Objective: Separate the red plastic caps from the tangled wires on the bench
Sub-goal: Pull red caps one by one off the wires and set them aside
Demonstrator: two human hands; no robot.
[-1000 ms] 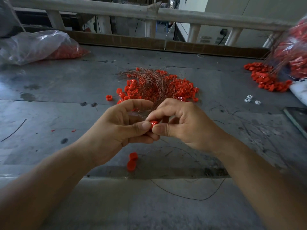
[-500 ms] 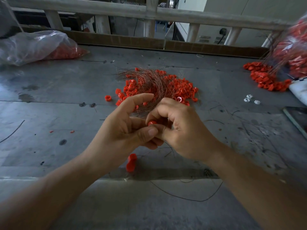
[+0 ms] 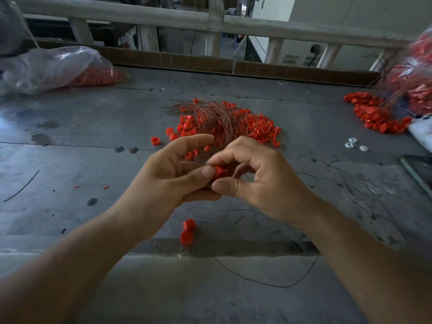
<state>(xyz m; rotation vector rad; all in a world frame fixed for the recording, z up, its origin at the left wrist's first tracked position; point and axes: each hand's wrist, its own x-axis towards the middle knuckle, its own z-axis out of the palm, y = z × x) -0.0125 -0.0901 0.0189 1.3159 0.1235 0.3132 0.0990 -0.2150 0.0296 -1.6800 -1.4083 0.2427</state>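
Observation:
A small red cap (image 3: 219,171) sits between my two hands above the grey bench (image 3: 70,160). My left hand (image 3: 168,176) pinches it with thumb and fingers, index finger stretched out. My right hand (image 3: 261,176) pinches the same cap from the right with thumb and curled index finger. Behind them lies a heap of red caps (image 3: 254,129) tangled with thin coppery wires (image 3: 217,115). Two loose red caps (image 3: 187,231) rest on the bench below my hands, with a thin wire (image 3: 264,277) trailing beside them.
A clear plastic bag of red caps (image 3: 60,69) lies at the back left. Another pile of red caps (image 3: 374,113) and a blurred bag (image 3: 413,78) sit at the right. Small white pieces (image 3: 355,143) and a dark flat object (image 3: 418,169) lie near the right edge. A railing (image 3: 210,22) borders the far side.
The cap has come further out between my fingertips and shows more of its side. My hands stay together in nearly the same spot.

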